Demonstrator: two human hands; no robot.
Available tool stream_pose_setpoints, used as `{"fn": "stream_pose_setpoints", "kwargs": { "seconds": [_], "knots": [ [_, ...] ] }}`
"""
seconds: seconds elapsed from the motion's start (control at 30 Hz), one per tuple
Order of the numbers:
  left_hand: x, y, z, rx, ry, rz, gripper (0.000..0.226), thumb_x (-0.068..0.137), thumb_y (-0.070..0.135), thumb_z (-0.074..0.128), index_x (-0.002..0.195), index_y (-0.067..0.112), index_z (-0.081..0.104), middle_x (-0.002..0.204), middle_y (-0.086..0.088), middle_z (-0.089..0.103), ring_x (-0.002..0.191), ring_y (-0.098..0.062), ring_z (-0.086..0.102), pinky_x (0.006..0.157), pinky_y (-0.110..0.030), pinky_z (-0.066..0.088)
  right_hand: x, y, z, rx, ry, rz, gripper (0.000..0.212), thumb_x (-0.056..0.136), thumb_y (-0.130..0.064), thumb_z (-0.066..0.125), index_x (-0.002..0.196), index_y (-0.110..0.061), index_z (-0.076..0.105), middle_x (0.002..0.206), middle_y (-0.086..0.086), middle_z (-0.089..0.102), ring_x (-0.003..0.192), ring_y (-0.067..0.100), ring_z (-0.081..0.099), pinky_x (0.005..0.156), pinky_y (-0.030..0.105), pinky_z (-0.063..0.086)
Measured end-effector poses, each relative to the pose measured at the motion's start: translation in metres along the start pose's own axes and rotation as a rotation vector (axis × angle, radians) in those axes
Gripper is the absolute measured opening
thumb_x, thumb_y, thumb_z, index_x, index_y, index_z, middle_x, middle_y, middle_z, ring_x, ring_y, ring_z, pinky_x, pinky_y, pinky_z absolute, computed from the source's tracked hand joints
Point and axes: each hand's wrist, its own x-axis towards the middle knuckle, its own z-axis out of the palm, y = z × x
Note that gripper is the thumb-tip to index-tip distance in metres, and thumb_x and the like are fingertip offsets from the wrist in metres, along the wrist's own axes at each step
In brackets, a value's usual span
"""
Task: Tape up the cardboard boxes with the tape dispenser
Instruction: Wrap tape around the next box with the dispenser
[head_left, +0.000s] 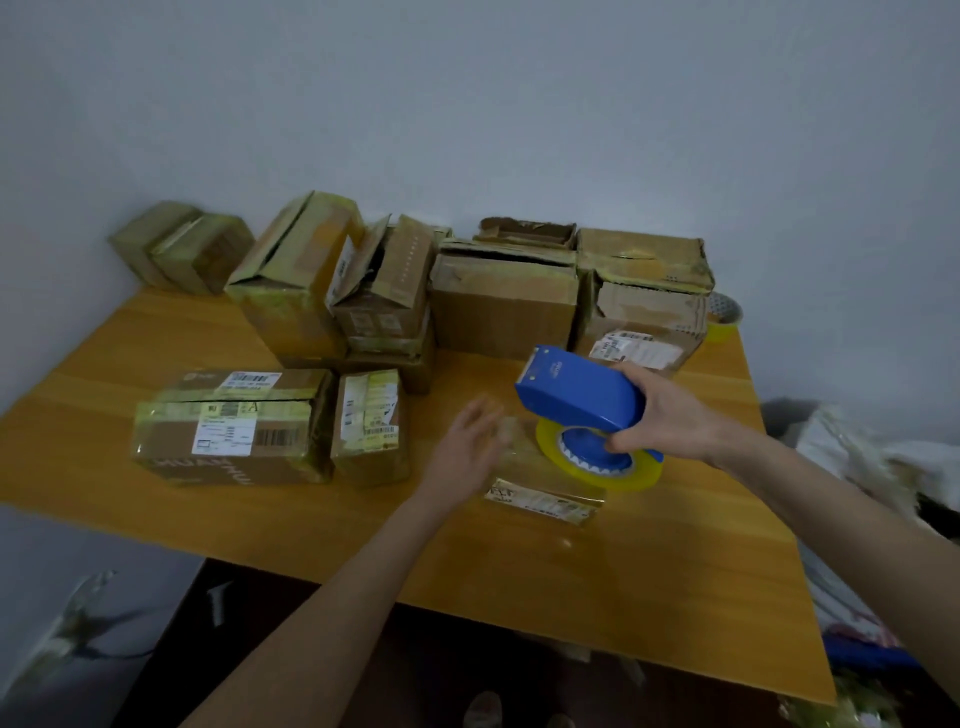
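Right now the right hand (670, 415) grips the blue plastic tape dispenser (576, 395), its roll of yellowish clear tape (597, 470) hovering above a small flat cardboard box (545, 501) on the orange wooden table (623, 597). The left hand (467, 447), blurred, has straight fingers just beside that roll; contact cannot be told. Worn brown cardboard boxes (504, 306) stand in a row behind, along the wall.

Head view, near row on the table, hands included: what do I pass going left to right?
In order: wide cardboard box with white shipping labels → small upright taped cardboard box → left hand → blue plastic tape dispenser with yellow tape roll → right hand, which holds the dispenser.
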Motion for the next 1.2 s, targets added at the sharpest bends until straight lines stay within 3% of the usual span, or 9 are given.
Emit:
{"fn": "stream_pose_setpoints", "kwargs": {
  "seconds": [0.07,0.13,0.27,0.43,0.5,0.63,0.77,0.93,1.2],
  "knots": [
    [0.005,0.011,-0.005,-0.366,0.151,-0.214,0.043,0.099,0.039,0.044,0.133,0.014,0.054,0.135,-0.002,0.054,0.119,-0.013,0.053,0.095,-0.029,0.046,0.001,0.002,-0.001,-0.006,-0.004,-0.007,0.063,0.072,-0.006,0.079,0.125,-0.021,0.047,0.111,0.002,0.055,0.1,0.021,0.06,0.089,0.047,0.053],
    [0.011,0.024,-0.011,-0.74,0.022,-0.431,0.048,0.097,0.045,0.045,0.125,0.007,0.056,0.115,-0.005,0.065,0.103,-0.02,0.064,0.085,-0.032,0.054,0.001,0.003,0.0,-0.01,-0.011,-0.017,0.064,0.072,-0.005,0.079,0.126,-0.021,0.046,0.113,0.003,0.055,0.1,0.02,0.06,0.089,0.047,0.053],
    [0.013,0.047,-0.007,-0.785,-0.196,-0.484,0.051,0.091,0.051,0.052,0.123,0.011,0.054,0.111,-0.002,0.064,0.1,-0.019,0.062,0.08,-0.029,0.052,-0.001,0.005,-0.001,-0.003,-0.01,-0.021,0.066,0.073,-0.003,0.078,0.127,-0.022,0.046,0.115,0.002,0.055,0.1,0.018,0.06,0.088,0.043,0.053],
    [0.016,0.046,0.001,-0.987,-0.134,-0.525,0.022,0.092,0.02,0.062,0.112,0.011,0.058,0.098,-0.003,0.066,0.087,-0.016,0.061,0.075,-0.026,0.051,-0.001,0.007,-0.003,0.008,-0.019,-0.012,0.067,0.072,-0.002,0.078,0.128,-0.022,0.046,0.113,0.001,0.056,0.1,0.018,0.06,0.087,0.04,0.054],
    [0.015,0.043,0.0,-1.041,-0.152,-0.509,0.024,0.091,0.011,0.06,0.115,0.008,0.059,0.095,-0.004,0.065,0.083,-0.014,0.061,0.072,-0.025,0.051,-0.001,0.006,-0.003,0.006,-0.019,-0.003,0.068,0.072,-0.001,0.078,0.128,-0.021,0.045,0.113,0.001,0.055,0.101,0.018,0.06,0.087,0.038,0.054],
    [0.013,0.041,-0.006,-1.192,-0.122,-0.597,0.027,0.098,0.023,0.046,0.114,0.005,0.058,0.094,-0.007,0.067,0.084,-0.019,0.061,0.072,-0.029,0.049,0.0,0.007,-0.004,-0.002,-0.029,0.001,0.068,0.072,-0.002,0.078,0.127,-0.023,0.045,0.112,-0.001,0.055,0.1,0.016,0.059,0.083,0.032,0.053],
    [0.016,0.04,-0.012,-1.091,-0.155,-0.636,0.04,0.095,0.045,0.049,0.108,0.008,0.061,0.091,-0.004,0.068,0.087,-0.019,0.061,0.071,-0.03,0.049,0.001,0.004,-0.003,-0.048,-0.032,-0.008,0.066,0.071,-0.003,0.078,0.125,-0.024,0.045,0.11,-0.002,0.056,0.098,0.016,0.06,0.083,0.035,0.054],
    [0.019,0.043,-0.018,-0.848,-0.022,-0.578,0.008,0.091,0.012,0.061,0.098,0.009,0.062,0.074,0.0,0.066,0.067,-0.01,0.059,0.063,-0.023,0.049,0.006,-0.003,-0.002,-0.149,-0.046,-0.036,0.064,0.069,-0.009,0.08,0.121,-0.025,0.046,0.106,-0.002,0.056,0.097,0.019,0.06,0.085,0.04,0.054],
    [0.017,0.023,-0.028,-0.667,0.088,-0.574,0.01,0.091,0.018,0.063,0.095,0.009,0.064,0.076,-0.001,0.062,0.067,-0.01,0.057,0.058,-0.023,0.044,0.01,-0.017,-0.014,-0.373,-0.077,-0.089,0.063,0.067,-0.03,0.078,0.12,-0.036,0.046,0.1,-0.009,0.057,0.092,0.018,0.06,0.082,0.047,0.055]
  ]
}}
